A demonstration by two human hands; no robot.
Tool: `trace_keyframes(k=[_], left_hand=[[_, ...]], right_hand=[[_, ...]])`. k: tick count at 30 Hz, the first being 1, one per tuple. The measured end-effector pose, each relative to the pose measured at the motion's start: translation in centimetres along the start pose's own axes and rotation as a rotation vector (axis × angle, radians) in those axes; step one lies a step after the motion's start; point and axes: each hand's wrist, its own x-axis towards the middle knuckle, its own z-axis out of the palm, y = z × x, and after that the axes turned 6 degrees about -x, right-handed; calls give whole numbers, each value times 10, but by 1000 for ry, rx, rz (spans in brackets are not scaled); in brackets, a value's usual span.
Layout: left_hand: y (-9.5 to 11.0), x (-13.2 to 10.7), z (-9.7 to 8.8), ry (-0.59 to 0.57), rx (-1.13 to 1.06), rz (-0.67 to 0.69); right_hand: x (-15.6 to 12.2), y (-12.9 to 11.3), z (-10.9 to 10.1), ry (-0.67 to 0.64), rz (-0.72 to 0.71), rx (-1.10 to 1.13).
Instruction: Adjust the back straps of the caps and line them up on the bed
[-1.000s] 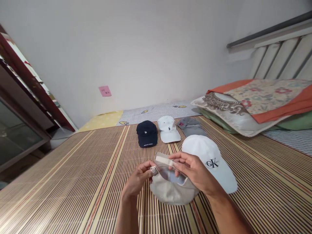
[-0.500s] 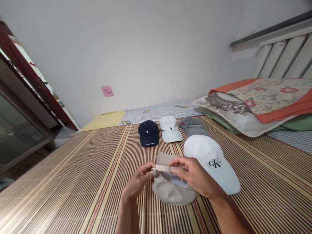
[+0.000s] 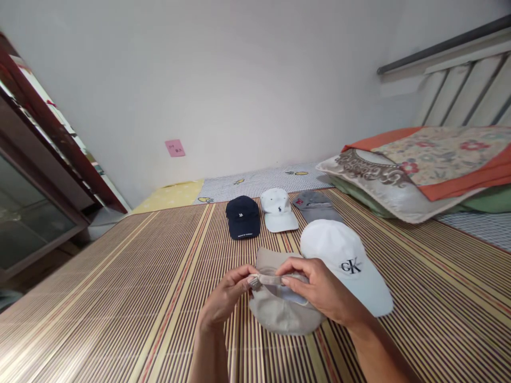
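A beige cap (image 3: 279, 314) lies with its back towards me on the striped bamboo mat (image 3: 120, 298). My left hand (image 3: 225, 298) pinches the metal buckle end of its rear strap. My right hand (image 3: 319, 290) pinches the strap from the other side, fingers closed over the cap's back opening. A white cap with black "CK" letters (image 3: 343, 260) rests on the mat right beside my right hand.
Further back lie a navy cap (image 3: 242, 217), a small white cap (image 3: 278, 209) and a grey cap (image 3: 315, 206). Stacked pillows and a folded orange quilt (image 3: 419, 170) fill the right. A dark wooden cabinet (image 3: 35, 175) stands at the left; a pink note (image 3: 174, 148) is on the wall.
My right-hand fingers have drawn the strap down and in, closer to the buckle in my left hand. The cap stays in place.
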Motion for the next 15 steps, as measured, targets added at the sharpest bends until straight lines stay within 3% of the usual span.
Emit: trace_keyframes(k=[15], left_hand=[[9,-1,11,-61,-26,-14]], right_hand=[[-3,-16,0,-9,-37,-12]])
